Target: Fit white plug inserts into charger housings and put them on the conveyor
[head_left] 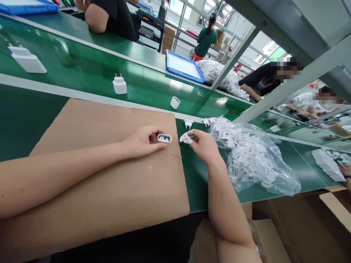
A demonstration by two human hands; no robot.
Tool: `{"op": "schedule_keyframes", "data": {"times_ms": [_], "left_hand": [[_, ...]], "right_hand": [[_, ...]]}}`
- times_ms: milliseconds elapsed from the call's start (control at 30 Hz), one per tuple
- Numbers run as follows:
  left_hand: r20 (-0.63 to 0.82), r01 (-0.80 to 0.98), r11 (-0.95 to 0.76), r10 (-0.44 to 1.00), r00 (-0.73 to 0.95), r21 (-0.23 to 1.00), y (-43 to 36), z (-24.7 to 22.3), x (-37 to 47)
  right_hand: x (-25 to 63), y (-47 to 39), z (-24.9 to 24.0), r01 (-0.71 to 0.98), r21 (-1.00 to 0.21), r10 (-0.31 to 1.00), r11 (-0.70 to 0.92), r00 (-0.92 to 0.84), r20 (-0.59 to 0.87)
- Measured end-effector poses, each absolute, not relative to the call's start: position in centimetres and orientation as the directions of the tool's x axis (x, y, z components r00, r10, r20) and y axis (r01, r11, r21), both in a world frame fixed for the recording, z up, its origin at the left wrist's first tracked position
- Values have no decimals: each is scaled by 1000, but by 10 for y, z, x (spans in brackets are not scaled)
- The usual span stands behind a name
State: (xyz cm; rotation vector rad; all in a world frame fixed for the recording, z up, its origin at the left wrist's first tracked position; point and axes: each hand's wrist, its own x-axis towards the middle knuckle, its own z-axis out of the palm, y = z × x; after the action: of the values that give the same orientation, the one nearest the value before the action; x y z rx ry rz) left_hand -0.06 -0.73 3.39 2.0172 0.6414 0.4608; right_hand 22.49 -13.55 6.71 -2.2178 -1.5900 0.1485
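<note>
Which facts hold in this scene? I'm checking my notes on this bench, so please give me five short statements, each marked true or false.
1. The left hand holds a white casing with its open end showing. True.
2. The right hand is empty. False: it pinches a small white piece.
3. The clear bag contains many white pieces. True.
4. The clear bag lies on the cardboard sheet. False: it lies on the green tabletop, to the right of the sheet.
5. Both hands grip the same casing. False: only the left hand holds it; the right hand is apart from it.
</note>
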Motion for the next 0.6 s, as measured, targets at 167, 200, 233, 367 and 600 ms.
{"op": "schedule_keyframes", "data": {"times_ms": [167,200,233,367,600], "left_hand": [[107,199,-423,598,795,884,-6,25,1],[108,186,-416,589,801,890,-6,25,1],[106,175,-408,579,808,896,-6,26,1],[117,138,-400,551,826,906,-7,27,1],[114,125,-368,563,819,921,-6,26,2]], "right_hand": [[216,-128,56,890,-378,938,-254,321,127],[216,-126,52,865,-441,939,-241,322,118],[216,-123,50,829,-509,937,-233,332,111],[207,-119,51,705,-683,876,-190,436,206],[169,-132,68,912,-401,913,87,88,399]]}}
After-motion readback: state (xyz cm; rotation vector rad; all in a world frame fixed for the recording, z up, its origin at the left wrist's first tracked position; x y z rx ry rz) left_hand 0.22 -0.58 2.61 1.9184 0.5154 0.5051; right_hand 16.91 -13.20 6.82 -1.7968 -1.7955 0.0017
